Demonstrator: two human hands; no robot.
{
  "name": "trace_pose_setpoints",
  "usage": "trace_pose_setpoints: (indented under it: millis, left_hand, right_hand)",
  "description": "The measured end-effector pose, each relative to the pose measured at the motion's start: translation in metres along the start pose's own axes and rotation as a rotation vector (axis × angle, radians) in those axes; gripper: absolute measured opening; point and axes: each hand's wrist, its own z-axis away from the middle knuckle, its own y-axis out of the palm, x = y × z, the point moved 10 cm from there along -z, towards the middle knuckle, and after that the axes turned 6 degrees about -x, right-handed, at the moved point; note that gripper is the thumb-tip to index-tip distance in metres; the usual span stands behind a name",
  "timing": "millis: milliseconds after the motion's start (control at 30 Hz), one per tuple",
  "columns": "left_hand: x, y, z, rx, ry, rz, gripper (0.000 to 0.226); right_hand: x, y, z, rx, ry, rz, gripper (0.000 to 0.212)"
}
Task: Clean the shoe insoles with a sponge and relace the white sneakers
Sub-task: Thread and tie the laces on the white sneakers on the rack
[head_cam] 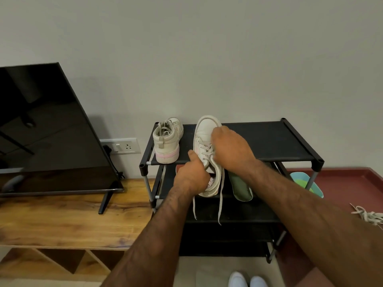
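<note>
Nearest are two pale feet (247, 279) on the floor. To the right a loose lace (367, 216) lies bunched on the red floor, well apart from both hands. A wooden bench (62, 220) runs along the left.

Both forearms reach out to the black rack (269, 141). The left hand (191, 176) grips the sneaker (207, 129) at its heel end, thumb up against the side and fingers wrapped below. It holds the shoe toe-up, just in front of the top shelf's edge. The right hand (230, 150) sits over the lacing, knuckles toward the camera and fingers bent down onto the crossings. Whether it pinches a lace is hidden, so I cannot tell its grip.

The sneaker looks threaded most of the way, and two lace ends (221, 199) hang free below it, untied. So relacing looks well along on this shoe, with tightening and tying left.

A green insole (240, 187) lies on the shelf below, just right of the sneaker's heel and under the right wrist. It is out of any shoe, so it probably has to go back in. No sponge shows.

The other sneaker (167, 141) stands on the top shelf, left of the held one, heel toward the camera, with laces in it. A TV (51, 131) leans at far left.
</note>
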Motion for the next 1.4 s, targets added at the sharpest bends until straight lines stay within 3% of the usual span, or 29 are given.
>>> trace_pose_setpoints:
  millis: [100,200,367,500,633,700,833,900,1000,1400]
  left_hand:
    - [-0.002,-0.003,-0.004,-0.004,-0.018,-0.011,0.089]
    - [-0.001,-0.003,-0.005,0.002,-0.038,0.016,0.087]
    - [-0.003,0.004,-0.009,0.009,-0.061,-0.035,0.089]
    - [0.005,0.006,-0.005,0.13,-0.13,0.023,0.098]
    - [0.006,-0.019,0.001,0.192,-0.125,-0.083,0.078]
    - [-0.006,-0.037,0.001,0.118,-0.041,-0.053,0.067]
    - [-0.026,-0.079,-0.007,-0.221,0.144,0.136,0.047]
    - [-0.031,-0.077,-0.009,-0.298,0.214,0.084,0.031]
    - [-0.034,-0.07,-0.008,-0.387,0.27,-0.04,0.025]
    - [-0.056,-0.058,0.001,-0.451,0.444,-0.522,0.023]
  right_hand:
    - [-0.029,0.01,0.003,0.016,0.234,-0.269,0.017]
    - [-0.025,0.004,0.003,0.033,0.185,-0.355,0.013]
    - [-0.003,0.005,0.008,0.139,-0.058,-0.041,0.028]
    - [0.008,-0.001,0.01,0.123,-0.133,0.079,0.022]
    - [0.017,-0.002,0.011,0.115,-0.185,0.164,0.021]
    - [0.018,0.001,0.011,0.131,-0.191,0.175,0.024]
    - [0.014,0.002,0.011,0.148,-0.181,0.169,0.025]
    - [0.01,0.001,0.01,0.155,-0.156,0.157,0.022]
    - [0.007,0.002,0.009,0.159,-0.133,0.138,0.021]
    - [0.005,0.008,0.009,0.138,-0.094,0.088,0.02]
